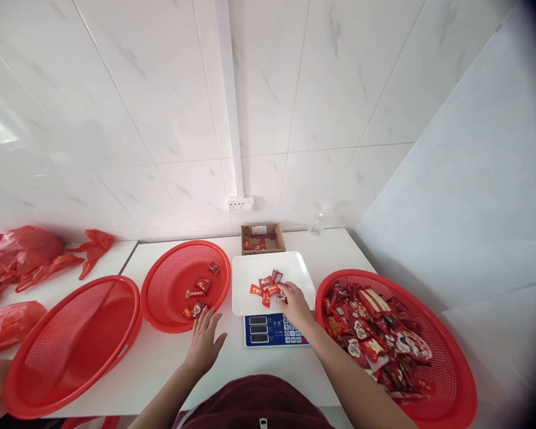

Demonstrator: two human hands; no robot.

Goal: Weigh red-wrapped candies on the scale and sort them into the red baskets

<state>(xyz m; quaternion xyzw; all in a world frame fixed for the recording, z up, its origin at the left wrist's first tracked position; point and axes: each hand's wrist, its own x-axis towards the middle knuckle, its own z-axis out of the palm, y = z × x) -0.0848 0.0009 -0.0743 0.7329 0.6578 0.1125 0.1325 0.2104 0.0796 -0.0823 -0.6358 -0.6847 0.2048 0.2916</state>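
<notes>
In the head view, the right hand (295, 304) is over the weighing pan (244, 273), thumb and fingertips drawn in at the small red packets (266, 300) lying there; whether they are clamped on one I cannot tell; the left hand (204, 342) is loosely spread, its fingertips over the rim of the middle basket (154, 292), just beside the few packets inside; the two hands are well apart.

The packets on the pan lie close, some overlapping, so a pinch could catch two or nudge a neighbour; the wrappers look slick, so a light grip might let one slip; a wrist resting on the pan's front edge would likely upset the reading on the scale panel (258, 329), whose figures are too small to read.

The right forearm passes close to the heaped basket (460, 381); a sleeveless elbow swung outward could jog it, and loose packets might spill onto the desk (226, 372); if the left hand pressed hard on the middle basket's rim, it could tip.
</notes>
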